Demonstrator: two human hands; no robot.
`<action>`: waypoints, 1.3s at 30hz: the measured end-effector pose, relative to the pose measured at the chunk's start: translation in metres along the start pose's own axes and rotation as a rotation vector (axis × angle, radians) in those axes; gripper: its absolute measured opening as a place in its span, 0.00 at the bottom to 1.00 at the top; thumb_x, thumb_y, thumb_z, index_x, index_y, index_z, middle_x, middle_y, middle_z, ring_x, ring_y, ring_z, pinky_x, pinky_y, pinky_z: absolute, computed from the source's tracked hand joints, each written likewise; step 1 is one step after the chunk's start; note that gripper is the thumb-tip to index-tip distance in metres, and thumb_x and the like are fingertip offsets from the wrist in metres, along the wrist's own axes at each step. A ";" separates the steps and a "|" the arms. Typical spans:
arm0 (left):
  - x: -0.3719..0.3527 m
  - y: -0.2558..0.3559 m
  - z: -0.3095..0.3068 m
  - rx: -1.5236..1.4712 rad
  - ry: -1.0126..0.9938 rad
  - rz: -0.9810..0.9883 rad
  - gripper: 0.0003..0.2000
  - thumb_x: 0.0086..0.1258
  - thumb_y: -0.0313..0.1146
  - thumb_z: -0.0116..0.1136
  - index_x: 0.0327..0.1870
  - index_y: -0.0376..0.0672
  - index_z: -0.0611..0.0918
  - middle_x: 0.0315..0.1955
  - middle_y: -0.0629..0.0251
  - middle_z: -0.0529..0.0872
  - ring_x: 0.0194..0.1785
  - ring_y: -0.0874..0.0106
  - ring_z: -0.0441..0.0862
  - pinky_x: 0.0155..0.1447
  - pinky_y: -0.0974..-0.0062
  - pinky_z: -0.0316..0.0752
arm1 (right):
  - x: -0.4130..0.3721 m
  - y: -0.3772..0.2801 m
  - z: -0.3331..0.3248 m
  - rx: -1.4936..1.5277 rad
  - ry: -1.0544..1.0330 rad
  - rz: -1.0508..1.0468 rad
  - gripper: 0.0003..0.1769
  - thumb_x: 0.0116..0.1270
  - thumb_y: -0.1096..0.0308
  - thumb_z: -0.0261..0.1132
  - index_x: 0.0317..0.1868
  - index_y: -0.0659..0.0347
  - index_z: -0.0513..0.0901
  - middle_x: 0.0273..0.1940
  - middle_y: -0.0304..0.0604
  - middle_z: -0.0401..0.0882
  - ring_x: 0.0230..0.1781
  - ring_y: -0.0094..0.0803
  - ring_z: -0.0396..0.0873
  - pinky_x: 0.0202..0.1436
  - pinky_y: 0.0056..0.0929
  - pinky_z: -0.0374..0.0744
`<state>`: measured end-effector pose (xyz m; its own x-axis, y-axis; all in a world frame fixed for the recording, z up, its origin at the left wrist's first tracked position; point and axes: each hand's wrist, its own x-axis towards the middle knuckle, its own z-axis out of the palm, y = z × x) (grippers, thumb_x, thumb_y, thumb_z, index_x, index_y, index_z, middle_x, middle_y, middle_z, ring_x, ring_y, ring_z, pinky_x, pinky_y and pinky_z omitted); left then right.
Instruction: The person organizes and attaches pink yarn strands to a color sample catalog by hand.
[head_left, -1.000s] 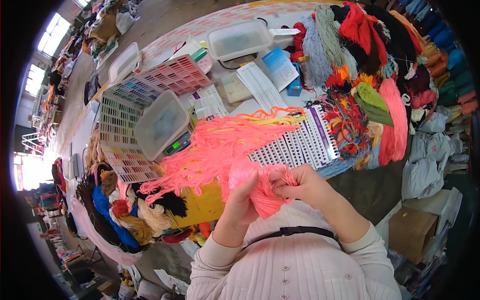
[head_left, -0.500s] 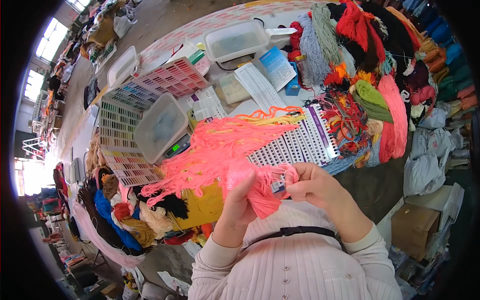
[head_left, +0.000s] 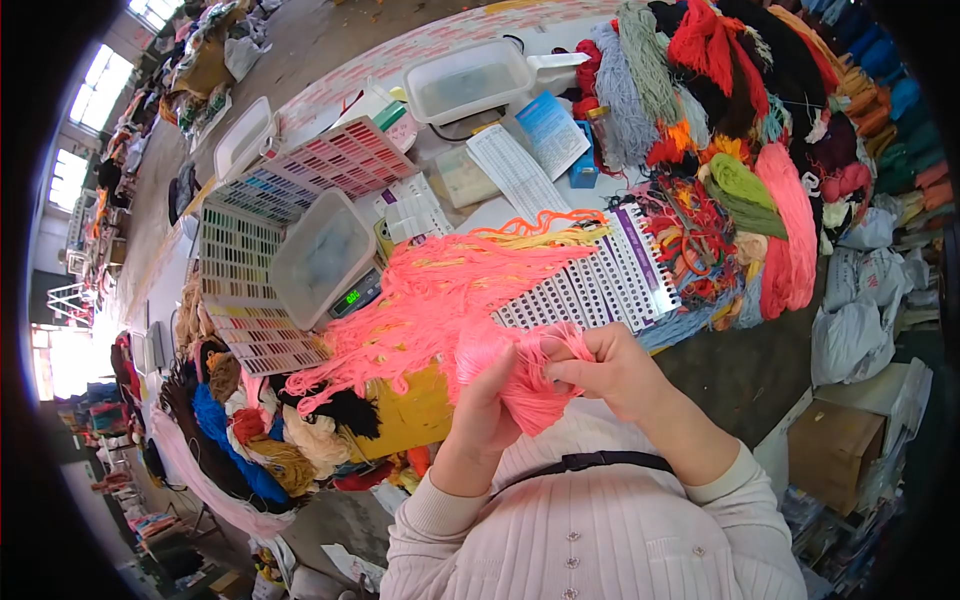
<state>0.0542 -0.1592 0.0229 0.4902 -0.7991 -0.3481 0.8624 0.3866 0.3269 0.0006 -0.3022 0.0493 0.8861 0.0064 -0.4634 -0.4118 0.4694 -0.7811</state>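
Bright pink yarn (head_left: 450, 270) spreads loosely over the work surface, with its near end gathered into a bundle in front of my body. My left hand (head_left: 480, 410) is wrapped round the left side of that bundle. At its upper right, my right hand (head_left: 605, 370) pinches looped pink strands between thumb and fingers. Beneath the yarn lies a white card with rows of holes (head_left: 610, 275). A scale with a green display (head_left: 352, 297) sits left of the yarn, carrying a clear plastic tub (head_left: 325, 250).
A colour sample chart (head_left: 240, 260) stands open at the left. Another plastic tub (head_left: 470, 80) and printed sheets (head_left: 515, 165) lie at the back. Mixed yarn skeins (head_left: 740, 200) crowd the right side; more yarn (head_left: 235, 440) and yellow material (head_left: 405, 410) lie at the near left.
My right hand has moved slightly left over the bundle, and its thumb and fingers now cover the small label that showed there before. My left hand keeps its hold.
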 end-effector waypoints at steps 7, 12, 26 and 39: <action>0.001 -0.001 0.005 0.013 -0.009 0.038 0.18 0.62 0.34 0.48 0.51 0.34 0.67 0.42 0.61 0.74 0.45 0.72 0.73 0.48 0.74 0.69 | 0.000 0.003 -0.004 0.148 -0.037 -0.033 0.08 0.53 0.77 0.60 0.35 0.67 0.80 0.30 0.36 0.77 0.26 0.15 0.71 0.29 0.15 0.70; 0.002 -0.007 0.004 0.167 0.101 0.057 0.13 0.56 0.25 0.54 0.43 0.35 0.73 0.37 0.64 0.77 0.39 0.75 0.75 0.41 0.79 0.71 | 0.000 0.015 -0.016 0.227 -0.113 -0.088 0.05 0.53 0.77 0.58 0.31 0.68 0.79 0.27 0.37 0.77 0.23 0.14 0.68 0.25 0.14 0.67; 0.031 0.006 0.006 0.550 0.021 -0.194 0.07 0.61 0.32 0.49 0.33 0.38 0.73 0.15 0.71 0.70 0.14 0.83 0.63 0.16 0.87 0.57 | -0.023 -0.026 -0.055 -0.430 -0.091 0.081 0.03 0.52 0.75 0.59 0.22 0.65 0.76 0.17 0.35 0.69 0.16 0.18 0.64 0.18 0.17 0.61; -0.130 0.108 -0.316 0.071 0.787 0.359 0.17 0.59 0.38 0.46 0.48 0.40 0.69 0.42 0.56 0.73 0.47 0.67 0.68 0.46 0.76 0.66 | 0.027 -0.011 -0.402 0.714 0.487 -0.430 0.05 0.59 0.74 0.52 0.27 0.65 0.68 0.21 0.38 0.64 0.16 0.23 0.59 0.40 0.24 0.72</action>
<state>0.1237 0.1324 -0.1741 0.6989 -0.0727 -0.7115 0.6414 0.5040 0.5785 -0.0568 -0.6622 -0.1232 0.6795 -0.5828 -0.4456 0.2956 0.7734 -0.5607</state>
